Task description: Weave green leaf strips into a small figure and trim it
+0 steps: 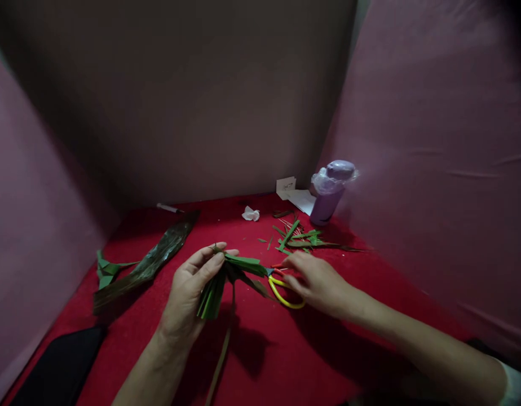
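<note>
Pinched between the thumb and fingers of my left hand (193, 287) is a bundle of folded green leaf strips (216, 290), fanned downward and to the right. A long thin brownish strip (222, 355) trails from it toward the front edge of the view. My right hand (313, 282) grips a pair of scissors (288, 299) with one yellow and one red handle loop. The scissor blades meet the tip of the right-hand green strips; most of the blades are hidden by the leaf. Both hands are held over the red tabletop (286, 361).
Cut leaf scraps (303, 239) lie beyond my right hand. A purple cup (327, 206) with clear plastic stands behind them, beside white papers (300, 198). Crumpled tissue (251, 213), a pen (170, 208), a long dark leaf (159, 259), a folded green piece (107, 270) and a black flat object (60, 366) also lie around.
</note>
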The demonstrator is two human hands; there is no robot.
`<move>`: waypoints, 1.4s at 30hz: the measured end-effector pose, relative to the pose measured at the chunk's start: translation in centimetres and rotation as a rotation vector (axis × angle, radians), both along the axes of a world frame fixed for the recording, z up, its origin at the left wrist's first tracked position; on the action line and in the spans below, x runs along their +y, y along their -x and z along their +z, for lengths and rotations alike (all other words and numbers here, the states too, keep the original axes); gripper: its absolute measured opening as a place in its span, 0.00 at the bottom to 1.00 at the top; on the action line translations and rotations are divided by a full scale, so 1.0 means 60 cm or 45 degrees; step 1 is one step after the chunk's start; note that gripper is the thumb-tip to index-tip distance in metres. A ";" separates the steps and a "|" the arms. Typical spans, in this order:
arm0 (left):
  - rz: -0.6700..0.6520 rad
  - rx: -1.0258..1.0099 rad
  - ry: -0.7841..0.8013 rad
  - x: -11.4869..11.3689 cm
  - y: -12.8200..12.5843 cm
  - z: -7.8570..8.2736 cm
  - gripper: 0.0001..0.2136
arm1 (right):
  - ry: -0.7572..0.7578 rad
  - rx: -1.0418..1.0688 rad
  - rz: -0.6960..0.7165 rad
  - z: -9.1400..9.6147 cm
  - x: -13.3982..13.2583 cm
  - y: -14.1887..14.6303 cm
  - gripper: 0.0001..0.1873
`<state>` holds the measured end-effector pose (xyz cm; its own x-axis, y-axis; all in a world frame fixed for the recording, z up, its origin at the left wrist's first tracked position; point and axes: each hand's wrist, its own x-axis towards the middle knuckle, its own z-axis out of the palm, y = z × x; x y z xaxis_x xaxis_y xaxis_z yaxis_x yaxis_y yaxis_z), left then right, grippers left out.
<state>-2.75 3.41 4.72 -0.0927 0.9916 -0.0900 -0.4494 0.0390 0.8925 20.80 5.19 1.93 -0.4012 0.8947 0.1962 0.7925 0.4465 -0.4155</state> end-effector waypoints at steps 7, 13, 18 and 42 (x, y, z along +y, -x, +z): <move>-0.161 -0.039 -0.090 -0.012 0.003 0.005 0.15 | 0.197 -0.275 0.036 -0.011 0.014 0.010 0.10; -0.277 -0.099 -0.124 -0.011 0.014 0.000 0.15 | 0.329 -0.040 0.126 0.025 0.024 -0.016 0.24; -0.345 -0.200 -0.121 -0.010 0.023 -0.002 0.15 | 0.299 0.365 0.112 0.049 -0.015 -0.023 0.31; -0.284 -0.351 0.054 -0.004 0.021 -0.019 0.12 | -0.696 0.068 0.307 0.050 -0.019 0.020 0.18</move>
<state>-4.03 3.15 3.60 0.1595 0.9795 -0.1227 -0.6495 0.1978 0.7342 19.62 4.04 4.94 -0.5570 0.5436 0.6278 0.6268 0.7711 -0.1116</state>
